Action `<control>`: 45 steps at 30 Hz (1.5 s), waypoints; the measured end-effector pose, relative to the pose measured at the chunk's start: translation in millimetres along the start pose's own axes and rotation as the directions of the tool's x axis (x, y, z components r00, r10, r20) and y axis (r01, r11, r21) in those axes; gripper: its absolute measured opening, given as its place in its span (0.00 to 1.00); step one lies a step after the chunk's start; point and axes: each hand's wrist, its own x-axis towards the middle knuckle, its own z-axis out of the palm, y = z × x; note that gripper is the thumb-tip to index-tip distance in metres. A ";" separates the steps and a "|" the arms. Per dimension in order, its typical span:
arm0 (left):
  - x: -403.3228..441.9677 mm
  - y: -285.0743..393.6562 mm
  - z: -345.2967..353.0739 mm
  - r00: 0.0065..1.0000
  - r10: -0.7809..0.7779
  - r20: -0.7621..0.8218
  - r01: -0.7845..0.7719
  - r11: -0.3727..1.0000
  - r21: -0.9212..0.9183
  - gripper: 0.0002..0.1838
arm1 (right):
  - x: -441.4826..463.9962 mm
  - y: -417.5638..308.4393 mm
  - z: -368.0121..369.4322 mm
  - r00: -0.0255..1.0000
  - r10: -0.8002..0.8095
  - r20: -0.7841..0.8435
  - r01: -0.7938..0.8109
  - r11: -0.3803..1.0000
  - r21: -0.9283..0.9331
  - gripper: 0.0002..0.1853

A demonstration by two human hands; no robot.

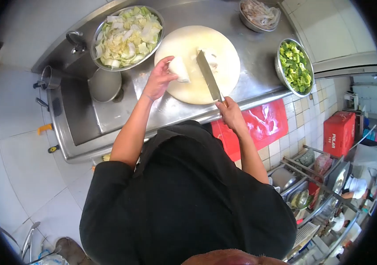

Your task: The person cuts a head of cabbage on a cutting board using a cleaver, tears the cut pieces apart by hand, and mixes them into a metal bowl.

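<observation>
A tiled kitchen room holds a steel counter (pixel 259 59), with a sink (pixel 80 112) set in its left end. On the far left, a steel bowl (pixel 142 63) is filled with chopped cabbage (pixel 128 37); that portion is judged complete. The left hand (pixel 158 81) has thumb and fingers partly closed around a white piece (pixel 179 70) over the left half of the round cutting board (pixel 186 39); contact with the board cannot be confirmed. The white piece is pale, smooth and rounded, apparently firm, and judged to be awaiting cutting. To its right, a broad knife (pixel 209 77) lies across the board beside smaller white pieces (pixel 212 61), suggesting work partly done. The right hand (pixel 231 112) is closed firmly on the handle at the near edge. At the right, a second bowl (pixel 280 73) contains cut broccoli (pixel 295 66), likewise judged finished.
</observation>
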 end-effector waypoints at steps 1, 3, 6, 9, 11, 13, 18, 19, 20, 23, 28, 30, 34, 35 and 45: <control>9.7 -23.8 -6.8 0.999 -0.029 -0.012 0.031 0.976 0.216 0.35 | -8.8 -12.3 -5.5 0.994 0.069 0.083 -0.073 0.996 0.042 0.16; 8.8 -39.3 -0.7 0.996 0.078 -0.051 -0.015 0.676 0.737 0.30 | -13.1 -10.5 -6.5 0.985 0.051 0.163 -0.053 0.999 0.012 0.17; -0.3 -50.8 2.3 0.883 0.470 -0.004 -0.153 0.295 0.943 0.32 | -15.6 -8.4 2.6 0.987 0.024 0.159 -0.037 0.996 0.078 0.24; -7.9 -48.5 3.1 0.894 0.447 0.003 -0.214 0.422 0.881 0.26 | -24.4 -26.2 10.8 0.999 -0.006 0.032 0.008 0.996 -0.094 0.24; -10.3 -45.8 4.6 0.890 0.453 0.060 -0.265 0.404 0.876 0.24 | -33.2 -34.2 14.3 1.000 -0.005 -0.010 0.004 0.998 -0.062 0.23; -10.1 -44.8 8.5 0.883 0.454 0.118 -0.317 0.391 0.864 0.22 | -42.3 -43.1 11.5 1.000 -0.007 -0.018 0.006 0.999 -0.052 0.25; -7.8 -39.7 15.1 0.884 0.441 0.155 -0.299 0.280 0.912 0.23 | -48.5 -49.0 11.9 0.999 -0.028 0.039 0.033 0.992 -0.125 0.28; -7.1 -38.0 15.4 0.885 0.438 0.158 -0.296 0.266 0.917 0.23 | -47.4 -49.5 14.4 0.998 -0.043 0.037 0.049 0.985 -0.168 0.28; -6.6 -36.0 15.7 0.894 0.420 0.155 -0.287 0.274 0.918 0.23 | -47.3 -50.2 15.2 0.999 -0.026 0.041 0.033 0.984 -0.175 0.28; -7.0 -32.5 16.8 0.920 0.369 0.132 -0.250 0.295 0.922 0.24 | -48.7 -52.2 18.0 0.999 -0.009 0.049 0.019 0.976 -0.215 0.27; -6.3 -34.2 19.9 0.913 0.391 0.115 -0.248 0.309 0.918 0.23 | -50.3 -68.7 26.6 0.996 -0.071 0.045 0.082 0.924 -0.373 0.26; -3.6 -39.9 17.9 0.900 0.420 0.113 -0.270 0.337 0.902 0.22 | -42.5 -60.1 26.0 0.993 -0.107 0.053 0.119 0.931 -0.345 0.26; -0.8 -41.9 16.0 0.892 0.435 0.125 -0.292 0.342 0.893 0.21 | -40.2 -62.4 23.5 0.993 -0.107 0.055 0.120 0.931 -0.344 0.26; -0.7 -41.0 16.6 0.899 0.422 0.116 -0.281 0.353 0.892 0.21 | -39.0 -62.3 24.2 0.991 -0.121 0.055 0.133 0.935 -0.329 0.26; 2.0 -45.7 20.1 0.889 0.447 0.100 -0.263 0.317 0.911 0.20 | 8.6 -42.9 35.9 0.981 -0.026 0.192 0.037 0.998 -0.055 0.28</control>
